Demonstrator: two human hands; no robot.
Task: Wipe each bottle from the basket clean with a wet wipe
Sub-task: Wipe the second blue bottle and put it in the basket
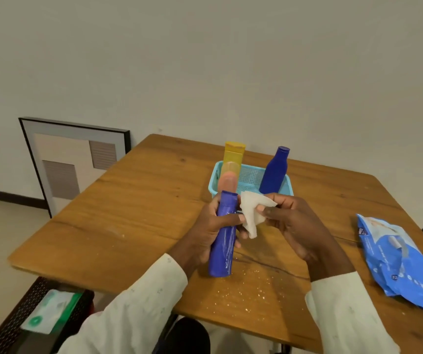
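Observation:
My left hand (206, 233) grips a tall blue-violet bottle (222, 249), held upright just above the wooden table (133, 213). A white wet wipe (250, 213) sits between both hands; my right hand (297, 226) pinches its right side, and my left fingertips touch its left edge beside the bottle. Behind the hands stands a light blue basket (250, 175). In it are a yellow-to-pink bottle (231, 167) on the left and a dark blue bottle (274, 172) on the right, both upright.
A blue wet-wipe pack (399, 261) lies on the table at the right. Pale crumbs (246, 287) are scattered on the table's near part. A framed picture (75, 162) leans on the wall at left. A black mesh stool (39, 318) with a green-white packet stands lower left.

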